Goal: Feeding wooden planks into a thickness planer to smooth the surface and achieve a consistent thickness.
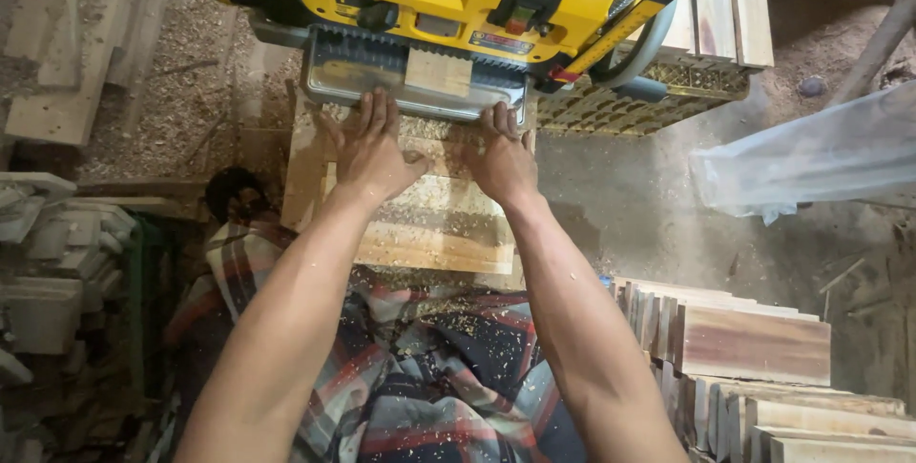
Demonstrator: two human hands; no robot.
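Foreground: we see a checked cloth (pixel 420 377) over the person's lap, flecked with wood shavings, with both bare forearms reaching forward above it.
Left hand (pixel 370 150): fingers spread and flat, palm pressing down on the board; nothing is enclosed in it.
Right hand (pixel 504 159): likewise flat, fingers stretched toward the machine's mouth, pressing and not clasping.
Workpiece: a pale wooden board (pixel 434 224) lies on the bed in front of the yellow thickness planer (pixel 429 5), its far end at or inside the infeed opening (pixel 420 91); a lighter piece of wood (pixel 438 72) shows within that opening.
Handling, as we judge it: the board looks stiff, dry and fairly light, its face dusty with chips and so somewhat slippery under the palms. We would bear on it flat from above, near the end by the machine and close to the two long edges, fingers kept short of the opening.
Stock at right: a stack of short planks (pixel 754 348) stands on edge near the right elbow, reddish and pale faces mixed.
Containers: a yellow lattice crate (pixel 658 100) sits beside the planer with boards (pixel 725 5) laid on top; we cannot tell what is inside it.
Other items: a clear plastic sheet (pixel 811 157) lies at right; pale moulded pieces (pixel 48 253) are piled at left.
Floor (pixel 630 205): covered with sawdust, thickest at upper left.
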